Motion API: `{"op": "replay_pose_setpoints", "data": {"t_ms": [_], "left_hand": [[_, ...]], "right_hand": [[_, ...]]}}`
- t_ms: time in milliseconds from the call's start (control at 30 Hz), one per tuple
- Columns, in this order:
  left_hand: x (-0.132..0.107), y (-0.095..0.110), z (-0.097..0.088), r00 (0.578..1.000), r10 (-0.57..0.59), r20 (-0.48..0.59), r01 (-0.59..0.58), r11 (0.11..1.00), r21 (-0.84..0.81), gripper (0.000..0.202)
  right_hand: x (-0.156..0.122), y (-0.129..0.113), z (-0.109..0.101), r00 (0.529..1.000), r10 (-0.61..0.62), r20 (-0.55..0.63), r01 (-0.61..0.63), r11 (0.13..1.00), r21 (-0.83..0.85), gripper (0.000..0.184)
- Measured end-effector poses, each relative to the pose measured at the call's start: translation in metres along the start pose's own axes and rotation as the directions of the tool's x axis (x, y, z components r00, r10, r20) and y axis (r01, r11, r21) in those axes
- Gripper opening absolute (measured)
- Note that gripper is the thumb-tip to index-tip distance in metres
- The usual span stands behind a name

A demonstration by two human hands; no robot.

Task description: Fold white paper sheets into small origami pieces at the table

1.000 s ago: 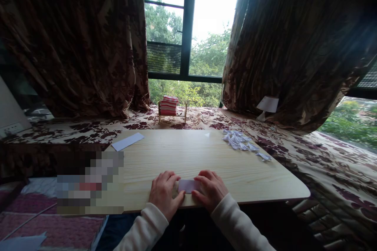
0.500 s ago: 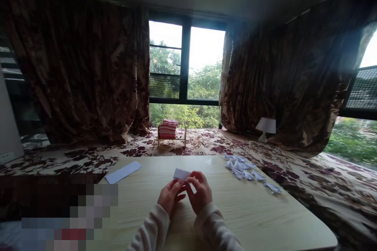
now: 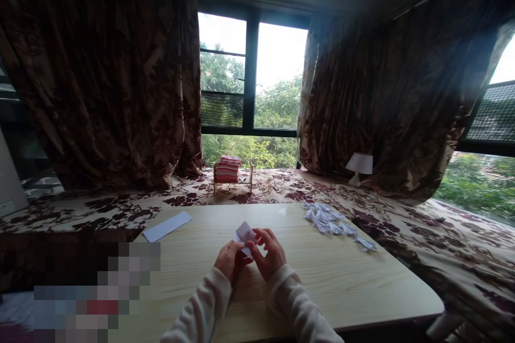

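Note:
A small folded piece of white paper (image 3: pixel 244 234) is held up above the light wooden table (image 3: pixel 322 278), pinched from both sides. My left hand (image 3: pixel 229 260) grips its lower left edge with closed fingers. My right hand (image 3: pixel 270 253) pinches its right side, fingers curled round it. Both wrists in cream sleeves hover over the table's near half.
A pile of several folded white paper pieces (image 3: pixel 330 220) lies at the table's far right. A white paper strip (image 3: pixel 167 226) lies at the far left. Beyond are a small wooden rack with striped cloth (image 3: pixel 230 169), a small white lamp (image 3: pixel 359 166), patterned bedding and curtains.
The paper lay flat on the table under both hands a second ago; both hands have lifted it and now tilt it upright. The camera has tipped upward.

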State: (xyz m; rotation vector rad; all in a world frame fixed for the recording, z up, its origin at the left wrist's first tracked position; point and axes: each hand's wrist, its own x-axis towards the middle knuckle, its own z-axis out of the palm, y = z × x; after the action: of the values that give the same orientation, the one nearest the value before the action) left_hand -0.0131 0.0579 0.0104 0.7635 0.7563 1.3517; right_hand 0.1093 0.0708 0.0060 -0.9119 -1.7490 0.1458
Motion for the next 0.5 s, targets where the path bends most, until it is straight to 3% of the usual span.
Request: {"op": "replay_pose_setpoints", "data": {"t_ms": [300,433,500], "left_hand": [[-0.0018,-0.0012,0.0051,0.998,0.057,-0.005,-0.057,0.996,0.069,0.018],[-0.0015,-0.0026,0.0035,0.993,0.112,-0.042,-0.104,0.983,0.153,0.025],[-0.0018,-0.0021,0.0026,0.989,0.135,-0.057,-0.121,0.971,0.208,0.025]], "right_hand": [[0.0007,0.0067,0.0018,0.998,-0.001,-0.055,0.001,1.000,-0.012,0.036],[0.0028,0.0071,0.0014,0.990,0.132,-0.041,-0.120,0.969,0.218,0.026],[0.0045,0.0074,0.0010,0.958,0.284,0.035,-0.271,0.863,0.426,0.014]]}}
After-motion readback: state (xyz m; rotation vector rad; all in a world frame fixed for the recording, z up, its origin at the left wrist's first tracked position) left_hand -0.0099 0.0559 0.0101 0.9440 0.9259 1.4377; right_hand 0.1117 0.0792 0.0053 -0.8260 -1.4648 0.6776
